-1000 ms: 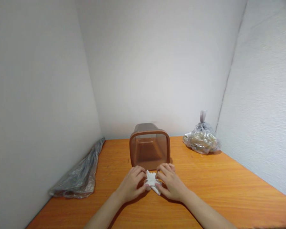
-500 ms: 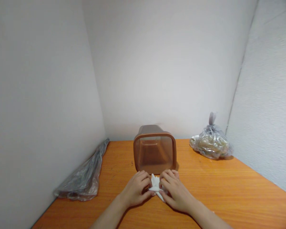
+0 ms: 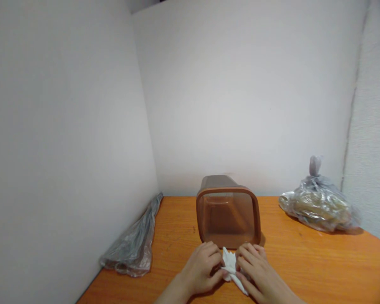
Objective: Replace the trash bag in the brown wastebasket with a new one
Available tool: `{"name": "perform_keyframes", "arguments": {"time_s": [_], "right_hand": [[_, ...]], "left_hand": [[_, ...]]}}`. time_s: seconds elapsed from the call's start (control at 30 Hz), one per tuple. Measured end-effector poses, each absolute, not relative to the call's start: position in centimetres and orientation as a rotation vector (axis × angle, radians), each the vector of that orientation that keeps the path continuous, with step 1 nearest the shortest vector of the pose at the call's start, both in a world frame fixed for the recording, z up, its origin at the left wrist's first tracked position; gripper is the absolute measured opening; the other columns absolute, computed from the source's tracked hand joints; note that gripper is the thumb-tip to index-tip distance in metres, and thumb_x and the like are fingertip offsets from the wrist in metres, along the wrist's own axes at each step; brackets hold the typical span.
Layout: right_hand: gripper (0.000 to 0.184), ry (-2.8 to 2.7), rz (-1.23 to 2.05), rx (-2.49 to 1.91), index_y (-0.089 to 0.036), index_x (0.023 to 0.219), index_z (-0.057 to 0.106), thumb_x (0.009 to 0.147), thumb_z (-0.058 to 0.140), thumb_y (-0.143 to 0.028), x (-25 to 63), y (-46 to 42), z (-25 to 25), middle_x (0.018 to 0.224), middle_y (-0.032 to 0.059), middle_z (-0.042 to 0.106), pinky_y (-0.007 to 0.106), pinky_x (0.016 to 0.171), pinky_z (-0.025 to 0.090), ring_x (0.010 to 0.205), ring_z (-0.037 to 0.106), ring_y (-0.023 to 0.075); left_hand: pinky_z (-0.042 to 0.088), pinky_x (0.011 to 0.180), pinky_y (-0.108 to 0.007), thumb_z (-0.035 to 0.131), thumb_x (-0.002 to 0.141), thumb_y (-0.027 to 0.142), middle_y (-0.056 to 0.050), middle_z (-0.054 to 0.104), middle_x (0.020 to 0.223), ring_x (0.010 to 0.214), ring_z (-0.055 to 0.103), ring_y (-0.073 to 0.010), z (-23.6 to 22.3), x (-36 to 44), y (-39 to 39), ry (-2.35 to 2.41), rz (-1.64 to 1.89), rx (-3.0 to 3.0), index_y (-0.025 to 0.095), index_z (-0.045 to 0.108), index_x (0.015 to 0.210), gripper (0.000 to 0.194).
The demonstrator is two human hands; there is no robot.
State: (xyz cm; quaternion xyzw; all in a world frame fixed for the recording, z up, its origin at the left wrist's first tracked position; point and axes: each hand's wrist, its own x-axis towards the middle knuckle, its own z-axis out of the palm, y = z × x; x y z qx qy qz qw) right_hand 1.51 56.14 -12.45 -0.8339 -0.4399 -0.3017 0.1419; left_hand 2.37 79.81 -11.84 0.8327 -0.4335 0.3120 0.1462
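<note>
While the left hand (image 3: 205, 268) pinches the near-left edge of a crumpled white sheet (image 3: 230, 261) between thumb and curled fingers, the right hand (image 3: 255, 272) grips its right side in the same way, knuckles raised. The sheet lies bunched on the orange wooden table (image 3: 177, 230), just in front of the brown bin (image 3: 228, 217), one narrow fold trailing away from the bin; whether its far tip touches the rim, I cannot tell. To the left of the bin and well apart from it, a flattened grey plastic bag (image 3: 129, 249) stretches along the side wall (image 3: 66, 139). The bin itself rests on its side, see-through, its mouth facing the person. Right of the bin and apart from it sits a knotted clear bag (image 3: 318, 207) with yellowish contents. Behind the bin rises the pale back wall (image 3: 240, 97).
</note>
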Motion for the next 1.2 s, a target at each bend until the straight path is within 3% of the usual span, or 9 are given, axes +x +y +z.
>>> {"name": "perform_keyframes", "arguments": {"time_s": [0.2, 0.47, 0.73, 0.93, 1.1, 1.2], "right_hand": [[0.006, -1.228, -0.858, -2.442, -0.022, 0.093, 0.053, 0.096, 0.049, -0.02, 1.3, 56.4, -12.1, 0.104, 0.0047, 0.059, 0.045, 0.091, 0.035, 0.1, 0.05, 0.0238], [0.011, -1.172, -0.77, -2.52, -0.021, 0.098, 0.056, 0.092, 0.058, -0.03, 1.3, 56.4, -11.5, 0.104, 0.0061, 0.06, 0.045, 0.092, 0.035, 0.104, 0.051, 0.0262], [0.002, -1.239, -1.091, -2.488, -0.02, 0.091, 0.055, 0.092, 0.054, -0.018, 1.8, 56.5, -11.9, 0.094, 0.0053, 0.062, 0.04, 0.086, 0.037, 0.093, 0.054, 0.0232], [0.009, -1.253, -1.284, -2.255, -0.021, 0.091, 0.051, 0.091, 0.049, -0.012, 2.3, 56.1, -12.3, 0.091, 0.0042, 0.061, 0.038, 0.083, 0.039, 0.088, 0.054, 0.0215], [0.013, -1.122, -1.002, -2.013, -0.023, 0.097, 0.052, 0.1, 0.04, -0.021, 2.6, 55.8, -12.6, 0.096, 0.0044, 0.059, 0.036, 0.085, 0.042, 0.093, 0.054, 0.0206], [0.015, -0.887, -0.803, -1.809, -0.023, 0.1, 0.053, 0.102, 0.041, -0.031, 2.1, 56.4, -12.1, 0.102, 0.0056, 0.059, 0.035, 0.085, 0.044, 0.097, 0.056, 0.0206]], "left_hand": [[0.04, 0.071, -0.033, 0.054, 0.095, 0.037, -0.006, 0.062, 0.087, 0.081, 0.055, -0.0194, -11.6, 1.9, 79.8, -1.243, 0.932, 2.442, 0.02, 0.054, 0.085, 0.02], [0.039, 0.07, -0.03, 0.047, 0.1, 0.036, -0.006, 0.063, 0.083, 0.078, 0.054, -0.0183, -12.2, 2.4, 79.9, -1.266, 1.062, 2.422, 0.019, 0.053, 0.084, 0.024], [0.041, 0.076, -0.03, 0.042, 0.101, 0.031, -0.008, 0.068, 0.093, 0.085, 0.058, -0.018, -11.8, 2.0, 79.6, -1.367, 1.036, 2.16, 0.019, 0.054, 0.093, 0.019], [0.037, 0.067, -0.029, 0.035, 0.102, 0.047, -0.007, 0.063, 0.078, 0.073, 0.054, -0.0168, -13.0, 2.6, 79.7, -1.19, 0.937, 2.118, 0.018, 0.056, 0.086, 0.039], [0.032, 0.066, -0.03, 0.042, 0.092, 0.07, -0.004, 0.054, 0.072, 0.072, 0.049, -0.0168, -12.4, 2.1, 79.3, -1.156, 0.801, 2.125, 0.018, 0.052, 0.068, 0.058], [0.035, 0.073, -0.03, 0.053, 0.086, 0.071, -0.005, 0.055, 0.083, 0.082, 0.05, -0.0187, -11.7, 1.2, 78.8, -1.095, 0.687, 2.019, 0.017, 0.051, 0.066, 0.057]]}}
